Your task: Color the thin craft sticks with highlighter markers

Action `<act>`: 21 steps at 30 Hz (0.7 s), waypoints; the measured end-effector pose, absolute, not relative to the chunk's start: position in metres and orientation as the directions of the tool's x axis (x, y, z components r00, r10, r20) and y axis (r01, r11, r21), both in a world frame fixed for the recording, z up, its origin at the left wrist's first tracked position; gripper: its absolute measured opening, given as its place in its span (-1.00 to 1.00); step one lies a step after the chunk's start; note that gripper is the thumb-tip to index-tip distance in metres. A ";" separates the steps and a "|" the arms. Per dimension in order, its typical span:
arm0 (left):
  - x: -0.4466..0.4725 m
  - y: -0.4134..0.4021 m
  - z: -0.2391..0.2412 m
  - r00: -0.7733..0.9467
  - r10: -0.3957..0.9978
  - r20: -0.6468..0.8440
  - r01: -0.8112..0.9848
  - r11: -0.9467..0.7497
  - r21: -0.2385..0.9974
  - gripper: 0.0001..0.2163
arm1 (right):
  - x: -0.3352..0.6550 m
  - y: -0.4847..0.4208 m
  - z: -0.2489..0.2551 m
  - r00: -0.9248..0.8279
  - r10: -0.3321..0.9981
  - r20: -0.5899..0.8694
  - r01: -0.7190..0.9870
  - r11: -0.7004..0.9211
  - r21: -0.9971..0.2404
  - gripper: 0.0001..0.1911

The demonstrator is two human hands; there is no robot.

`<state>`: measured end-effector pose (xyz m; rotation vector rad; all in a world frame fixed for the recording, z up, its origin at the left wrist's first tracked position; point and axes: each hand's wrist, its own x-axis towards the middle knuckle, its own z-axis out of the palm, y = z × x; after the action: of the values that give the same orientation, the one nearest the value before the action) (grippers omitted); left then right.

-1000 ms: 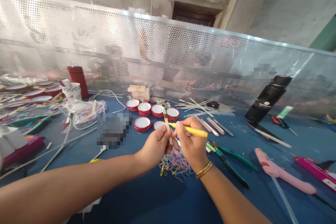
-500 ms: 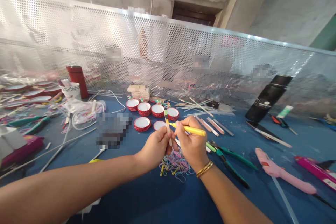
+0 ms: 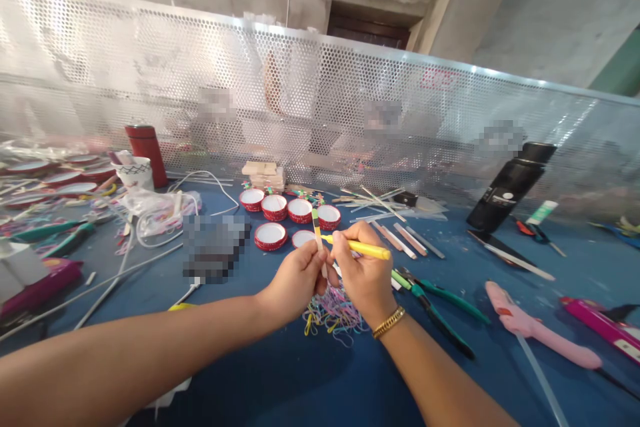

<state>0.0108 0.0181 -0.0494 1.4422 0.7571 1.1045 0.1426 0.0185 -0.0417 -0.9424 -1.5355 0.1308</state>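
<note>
Between the fingers of my left hand [image 3: 296, 280] stands a thin flat stick [image 3: 317, 230], coloured green, dark and yellow towards its top and pale lower down. My right hand [image 3: 364, 270] pinches a yellow marker pen [image 3: 369, 249], its tip at the yellow part of the stick. Both hands are closed and close together above a tangle of pastel cords [image 3: 336, 312]. Just beyond them sit small red-rimmed drums with white faces, such as this near drum [image 3: 271, 235]; another is partly hidden behind the left hand.
Green-handled pliers [image 3: 440, 307] and a pink glue gun [image 3: 543, 327] lie to the right. A black bottle [image 3: 513, 187] leans farther back. On the left are a red flask [image 3: 147, 155], a patterned cup [image 3: 135, 175] and white cables. A perforated metal screen [image 3: 300, 93] runs behind.
Very little differs. My right hand and the yellow marker have shifted slightly to the left, while the stick stays in my left hand.
</note>
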 end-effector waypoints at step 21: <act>0.011 0.019 -0.050 0.363 0.909 0.206 -0.164 -0.155 0.974 -0.68 | 0.145 0.019 -0.039 0.130 0.574 0.808 0.471 0.682 -0.560 -0.73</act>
<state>0.0108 0.0193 -0.0500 1.4006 0.7320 1.1046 0.1448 0.0190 -0.0394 -0.9060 -1.5024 0.0921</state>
